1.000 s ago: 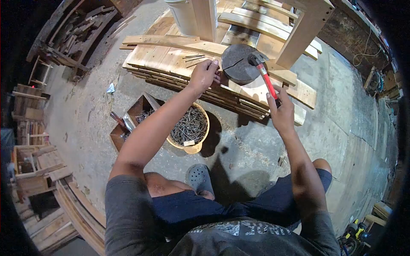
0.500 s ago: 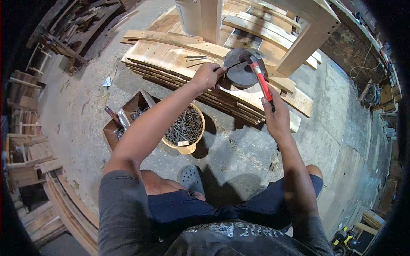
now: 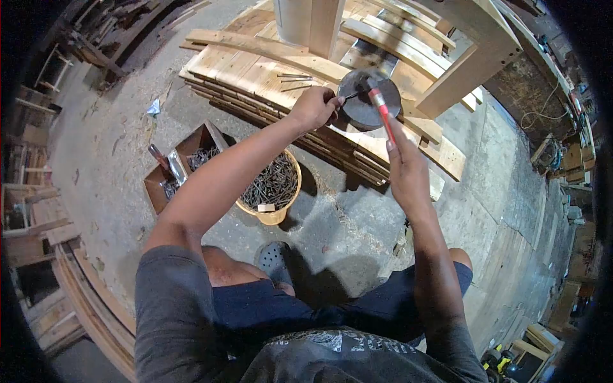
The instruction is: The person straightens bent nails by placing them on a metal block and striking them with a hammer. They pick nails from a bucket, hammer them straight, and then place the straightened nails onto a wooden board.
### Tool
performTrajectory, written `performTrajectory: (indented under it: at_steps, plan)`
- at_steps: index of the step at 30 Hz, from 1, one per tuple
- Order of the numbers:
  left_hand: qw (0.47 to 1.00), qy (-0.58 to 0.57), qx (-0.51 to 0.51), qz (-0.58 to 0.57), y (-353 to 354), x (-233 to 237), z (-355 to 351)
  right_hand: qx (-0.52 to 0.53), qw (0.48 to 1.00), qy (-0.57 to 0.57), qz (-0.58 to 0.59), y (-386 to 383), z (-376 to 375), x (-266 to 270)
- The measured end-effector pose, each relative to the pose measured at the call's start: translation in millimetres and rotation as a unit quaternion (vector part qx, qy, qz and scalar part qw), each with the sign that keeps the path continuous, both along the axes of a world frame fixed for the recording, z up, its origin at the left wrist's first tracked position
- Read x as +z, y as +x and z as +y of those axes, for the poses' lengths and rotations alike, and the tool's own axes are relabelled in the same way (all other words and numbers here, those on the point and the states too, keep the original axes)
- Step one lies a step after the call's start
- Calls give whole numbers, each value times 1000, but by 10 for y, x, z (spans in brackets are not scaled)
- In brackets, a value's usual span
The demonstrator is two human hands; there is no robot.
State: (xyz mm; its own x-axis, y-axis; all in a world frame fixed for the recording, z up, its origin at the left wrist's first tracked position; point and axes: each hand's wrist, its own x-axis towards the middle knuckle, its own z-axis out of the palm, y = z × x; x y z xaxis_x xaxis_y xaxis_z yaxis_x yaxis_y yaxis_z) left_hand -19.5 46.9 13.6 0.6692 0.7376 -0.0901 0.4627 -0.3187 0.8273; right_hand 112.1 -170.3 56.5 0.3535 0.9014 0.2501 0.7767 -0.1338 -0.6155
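Observation:
My left hand (image 3: 317,107) is closed in a pinch on a long dark nail (image 3: 352,96), which lies across the top of a round dark metal block (image 3: 373,116). In my right hand (image 3: 408,169) is a hammer (image 3: 381,108) with a red handle, its fingers wrapped round the lower grip. The hammer's head overlaps the block at the nail's far end and looks slightly blurred. A few loose nails (image 3: 295,77) lie on the stacked boards (image 3: 239,76), just beyond my left hand.
Below my left forearm stand a yellow basin (image 3: 273,218) heaped with nails and a wooden box (image 3: 153,186) with more nails and a tool handle. A white bucket (image 3: 292,22) and an upright timber post (image 3: 325,29) rise behind the block. Wood pieces line the left side.
The hammer has shifted slightly and its handle now looks more foreshortened, with the head still over the block. My left hand keeps its pinch on the nail. The whole view has moved a little.

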Motion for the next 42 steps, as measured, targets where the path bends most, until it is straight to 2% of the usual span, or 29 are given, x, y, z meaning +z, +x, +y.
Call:
performTrajectory:
  at_steps: [2, 4, 8, 10, 11, 13, 14, 18, 19, 20, 21, 23, 25, 27, 29, 31, 33, 35, 36, 37, 38, 39, 40, 41, 42]
  plan:
    - [998, -52, 6, -28, -15, -24, -19, -4, 1000, 30, -2, -14, 2, 60]
    - [998, -60, 6, -29, -7, -69, 10, -12, 995, 95, -13, -34, 9, 154]
    - [998, -48, 15, -26, 2, -17, -28, -20, 994, 111, -12, -47, 30, 113]
    - [1000, -5, 21, 2, 13, -9, -22, -7, 996, -73, 44, -24, 19, 159]
    - [1000, -6, 20, 2, 19, -22, -11, -8, 996, -73, 44, -21, 10, 185]
    - [994, -91, 7, -53, 9, -73, -9, -14, 999, 28, 20, -29, -14, 213]
    - [996, -77, -1, -33, -17, -14, -17, -4, 995, 99, -30, -16, -7, 174]
    - [992, -114, -4, -58, -13, -47, 16, -14, 985, 168, -38, -78, -7, 136]
    - [992, -114, -5, -59, -2, -43, 20, -8, 998, 51, -33, -43, -11, 66]
    - [998, -59, -3, -7, 6, 28, 2, -4, 997, -66, -29, -18, -12, 41]
    - [999, -3, 0, 44, 10, 85, -14, -4, 998, -64, -29, -4, -15, 54]
    - [999, -26, -1, 39, 3, 70, -18, 5, 998, -45, -38, -6, -31, 89]
    - [989, -136, -1, -54, -13, 4, -5, -7, 999, -16, -47, -46, -25, 124]
    - [989, -140, -11, -49, -7, 6, 27, -11, 982, 180, -59, -68, 9, 145]
    - [989, -139, -22, -44, -7, 45, 45, -8, 973, 220, -67, -25, 21, 54]
    - [990, -138, -25, -5, -9, 110, 29, -15, 987, 151, -52, 0, 9, -70]
    - [992, -121, -20, -10, 15, 38, 47, -17, 994, -80, -71, 4, 26, -28]
    - [996, -80, -25, -5, 26, 60, 56, -17, 993, -73, -92, 35, 5, -5]
    - [996, -67, -25, 48, 14, 155, 40, -15, 993, -74, -92, 15, -5, 16]
    - [996, -68, -23, 47, 6, 144, 40, -23, 997, -8, -76, -12, -8, 62]
    - [993, -117, -26, 11, 2, 106, 59, -32, 996, 58, -60, -29, -6, 86]
    - [985, -166, -29, -25, -6, 66, 74, -30, 996, 55, -60, -31, 4, 78]
    - [979, -188, -41, -59, -11, 29, 88, -21, 986, 156, -62, -30, 20, 71]
    - [979, -189, -40, -59, -26, 56, 78, -12, 964, 256, -64, -27, 36, 70]
    - [984, -164, -47, -43, -43, 89, 65, -21, 962, 269, -35, -37, 14, 6]
